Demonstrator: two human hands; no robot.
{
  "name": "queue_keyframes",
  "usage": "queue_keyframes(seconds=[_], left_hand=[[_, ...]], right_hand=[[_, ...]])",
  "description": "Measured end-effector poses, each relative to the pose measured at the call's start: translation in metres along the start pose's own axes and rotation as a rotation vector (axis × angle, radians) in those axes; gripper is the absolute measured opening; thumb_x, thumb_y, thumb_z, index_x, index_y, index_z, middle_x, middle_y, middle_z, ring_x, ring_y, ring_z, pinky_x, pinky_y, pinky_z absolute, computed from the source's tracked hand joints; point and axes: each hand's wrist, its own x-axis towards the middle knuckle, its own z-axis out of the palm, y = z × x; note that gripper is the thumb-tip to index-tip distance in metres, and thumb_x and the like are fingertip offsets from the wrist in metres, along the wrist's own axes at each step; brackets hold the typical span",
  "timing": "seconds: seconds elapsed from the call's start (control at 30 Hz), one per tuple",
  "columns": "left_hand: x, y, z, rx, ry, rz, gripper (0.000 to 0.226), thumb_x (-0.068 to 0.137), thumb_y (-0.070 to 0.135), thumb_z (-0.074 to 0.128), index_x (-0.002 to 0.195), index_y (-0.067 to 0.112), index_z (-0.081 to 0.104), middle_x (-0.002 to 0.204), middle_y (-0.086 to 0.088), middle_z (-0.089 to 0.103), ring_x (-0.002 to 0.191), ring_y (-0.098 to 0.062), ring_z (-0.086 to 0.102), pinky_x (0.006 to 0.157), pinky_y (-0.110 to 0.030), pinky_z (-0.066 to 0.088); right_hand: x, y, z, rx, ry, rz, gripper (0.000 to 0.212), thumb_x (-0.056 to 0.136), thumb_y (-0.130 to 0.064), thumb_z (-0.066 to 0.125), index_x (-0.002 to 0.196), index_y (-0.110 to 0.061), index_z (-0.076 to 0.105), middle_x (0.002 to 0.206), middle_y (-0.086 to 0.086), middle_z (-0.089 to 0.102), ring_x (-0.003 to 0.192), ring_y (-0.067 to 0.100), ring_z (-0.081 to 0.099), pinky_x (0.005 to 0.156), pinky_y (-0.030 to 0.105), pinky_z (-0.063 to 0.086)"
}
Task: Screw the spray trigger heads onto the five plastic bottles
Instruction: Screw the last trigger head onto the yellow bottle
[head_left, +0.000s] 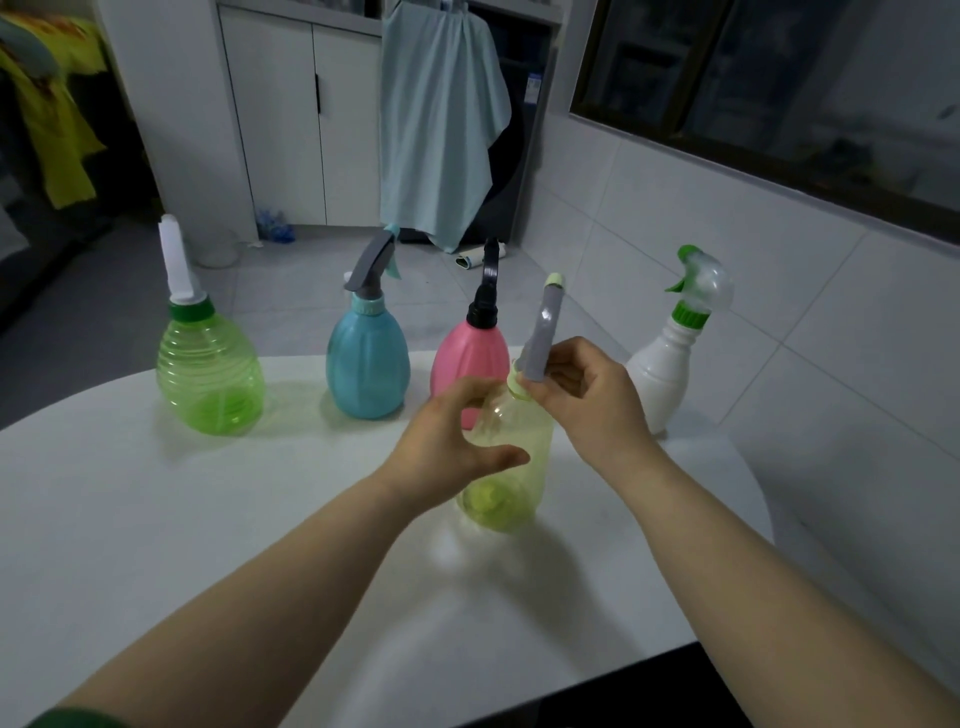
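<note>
We had the pale yellow-green bottle (506, 457) standing on the white table (208, 519), nearer us than the pink bottle (467, 358) and partly in front of it. Our left hand (447, 441) was wrapped round its body, thumb across the front, while our right hand (582, 395) was closed on the base of the grey trigger head (540, 338) just above the pale green collar (517, 387), which sat on the neck. The bottle looked empty and thin-walled, so we judged it light, a little squashy and prone to spin under a loose grip (hence the steadying hold low on the belly). The collar seemed the right place to turn, not the long grey lever. Left of the pink bottle stood the blue bottle (366, 364) and the green ribbed bottle (210, 374), right of it the white bottle (660, 374); all four seemed capped already
</note>
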Motion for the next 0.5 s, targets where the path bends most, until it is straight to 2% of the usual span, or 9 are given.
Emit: queue_keyframes(seconds=[0.07, 0.13, 0.23, 0.33, 0.43, 0.5], left_hand=[[0.003, 0.000, -0.001, -0.024, -0.049, -0.016, 0.067, 0.061, 0.024, 0.078, 0.118, 0.018, 0.044, 0.105, 0.013, 0.045, 0.101, -0.005, 0.041, 0.068, 0.000, 0.030], [0.007, 0.000, -0.002, -0.065, -0.095, -0.037, 0.061, 0.060, 0.021, 0.078, 0.109, 0.020, 0.043, 0.100, 0.015, 0.047, 0.101, -0.007, 0.043, 0.067, 0.008, 0.031], [0.009, -0.001, -0.002, -0.111, -0.119, -0.053, 0.056, 0.058, 0.018, 0.080, 0.096, 0.025, 0.040, 0.090, 0.022, 0.046, 0.098, -0.009, 0.048, 0.069, 0.009, 0.034], [0.010, -0.002, -0.002, -0.121, -0.108, -0.049, 0.057, 0.057, 0.018, 0.080, 0.095, 0.026, 0.039, 0.090, 0.023, 0.046, 0.098, -0.008, 0.049, 0.070, 0.008, 0.035], [0.007, -0.003, 0.000, -0.100, -0.075, -0.048, 0.057, 0.055, 0.021, 0.081, 0.093, 0.031, 0.039, 0.090, 0.026, 0.045, 0.097, -0.006, 0.048, 0.070, 0.007, 0.035], [0.006, -0.005, 0.001, -0.066, -0.041, -0.044, 0.059, 0.055, 0.024, 0.081, 0.095, 0.029, 0.038, 0.089, 0.027, 0.044, 0.094, -0.004, 0.048, 0.068, 0.007, 0.036]], right_hand=[[-0.001, -0.002, 0.003, 0.002, 0.003, 0.011, 0.023, 0.071, -0.019, 0.070, 0.069, -0.028, 0.048, 0.076, -0.012, 0.061, 0.067, -0.013, 0.057, 0.062, 0.002, 0.043], [-0.002, -0.002, 0.005, 0.007, 0.019, 0.014, 0.028, 0.070, -0.022, 0.071, 0.069, -0.028, 0.043, 0.075, -0.012, 0.058, 0.065, -0.015, 0.055, 0.060, 0.002, 0.042], [-0.004, 0.000, 0.011, 0.010, 0.071, 0.008, 0.032, 0.068, -0.022, 0.072, 0.070, -0.030, 0.041, 0.072, -0.013, 0.054, 0.065, -0.008, 0.055, 0.059, 0.003, 0.042], [-0.005, 0.002, 0.011, 0.055, 0.040, -0.001, 0.028, 0.070, -0.019, 0.070, 0.077, -0.034, 0.047, 0.080, -0.015, 0.058, 0.078, -0.001, 0.057, 0.070, 0.005, 0.045], [-0.001, 0.000, 0.004, 0.056, -0.110, 0.041, 0.021, 0.076, -0.019, 0.065, 0.081, -0.037, 0.055, 0.087, -0.021, 0.060, 0.092, 0.004, 0.059, 0.083, 0.012, 0.045], [0.002, -0.003, -0.002, 0.074, -0.213, 0.084, 0.019, 0.077, -0.019, 0.063, 0.079, -0.037, 0.059, 0.088, -0.022, 0.062, 0.095, -0.001, 0.059, 0.091, 0.018, 0.043]])
